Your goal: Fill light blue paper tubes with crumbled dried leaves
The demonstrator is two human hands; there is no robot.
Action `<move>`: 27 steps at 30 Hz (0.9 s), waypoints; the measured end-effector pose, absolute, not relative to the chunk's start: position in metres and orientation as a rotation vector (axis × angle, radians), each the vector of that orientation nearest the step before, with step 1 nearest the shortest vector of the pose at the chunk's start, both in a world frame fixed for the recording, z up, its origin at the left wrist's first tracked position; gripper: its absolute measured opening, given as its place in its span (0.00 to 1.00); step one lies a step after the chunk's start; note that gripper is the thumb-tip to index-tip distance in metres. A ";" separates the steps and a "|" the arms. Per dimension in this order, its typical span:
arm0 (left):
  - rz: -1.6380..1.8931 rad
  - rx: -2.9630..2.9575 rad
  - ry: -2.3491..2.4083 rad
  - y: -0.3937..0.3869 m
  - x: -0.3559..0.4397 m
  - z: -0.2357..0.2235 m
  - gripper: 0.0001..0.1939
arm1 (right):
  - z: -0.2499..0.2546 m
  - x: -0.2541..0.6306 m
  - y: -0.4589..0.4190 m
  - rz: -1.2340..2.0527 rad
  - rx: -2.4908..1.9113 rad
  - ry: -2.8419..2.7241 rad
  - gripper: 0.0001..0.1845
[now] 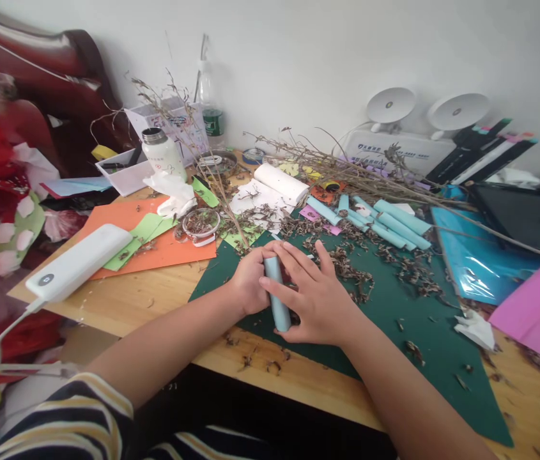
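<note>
A white oblong device (78,263) lay at nine o'clock, a pale cable (13,326) running from its near end. A dark red glossy chair back (54,54) rose at ten. An uncapped white flask (164,155) stood between ten and eleven, with a clear plastic bottle (212,115) bearing a green label at eleven. Toward two o'clock, two round white dishes (391,105) stood by a lettered white box (394,150), left of some black-bodied markers (502,156).

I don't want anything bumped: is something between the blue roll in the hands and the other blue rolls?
Yes. Beside the held blue roll is the right hand, and past it dry leaves lie on the green mat, up to the other blue rolls.
</note>
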State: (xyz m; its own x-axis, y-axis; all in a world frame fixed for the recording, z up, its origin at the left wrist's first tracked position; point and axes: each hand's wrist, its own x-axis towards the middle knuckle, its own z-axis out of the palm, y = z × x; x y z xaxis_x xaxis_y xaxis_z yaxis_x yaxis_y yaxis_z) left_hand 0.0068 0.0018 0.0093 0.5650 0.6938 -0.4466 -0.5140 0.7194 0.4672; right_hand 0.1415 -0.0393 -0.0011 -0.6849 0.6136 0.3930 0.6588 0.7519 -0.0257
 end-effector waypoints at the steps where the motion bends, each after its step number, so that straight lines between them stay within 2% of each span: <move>1: 0.731 0.287 0.661 0.001 0.007 0.010 0.05 | -0.002 0.141 -0.039 -0.178 -0.956 -2.561 0.39; 8: 0.780 0.502 0.563 -0.007 0.009 0.005 0.05 | -0.010 0.142 -0.036 -0.223 -0.845 -2.500 0.48; 13: 0.804 0.659 0.463 -0.012 0.009 -0.006 0.13 | -0.013 0.140 -0.037 -0.264 -0.761 -2.484 0.52; 19: 0.843 0.748 0.379 -0.017 0.008 -0.003 0.20 | -0.011 0.139 -0.042 -0.413 -0.660 -2.376 0.40; 27: 0.801 0.894 0.386 -0.021 0.005 0.005 0.21 | -0.001 0.127 -0.048 -0.409 -0.665 -2.269 0.28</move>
